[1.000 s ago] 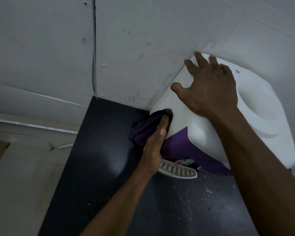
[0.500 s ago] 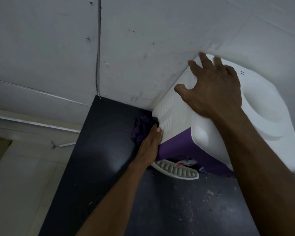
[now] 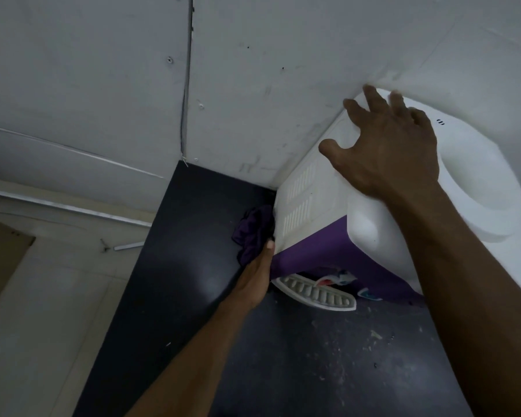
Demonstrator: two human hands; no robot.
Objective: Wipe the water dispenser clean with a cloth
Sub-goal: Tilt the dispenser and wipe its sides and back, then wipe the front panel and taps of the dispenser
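Here, nearest you, your left hand (image 3: 254, 278) is pressing a bunched purple cloth (image 3: 251, 233) against the lower left side of the water dispenser (image 3: 319, 206), fingers closed around the cloth. Farther off, your right hand (image 3: 388, 152) is lying open, fingers spread flat on the dispenser's white top. The dispenser is standing on the dark counter (image 3: 175, 266), against the far wall (image 3: 253, 70).

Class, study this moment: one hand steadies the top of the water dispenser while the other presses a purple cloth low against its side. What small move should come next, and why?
Probably slide the cloth upward along the vented side panel. The left hand holds it at the panel's bottom corner, so the slots above look unwiped, and the right hand braces the dispenser.
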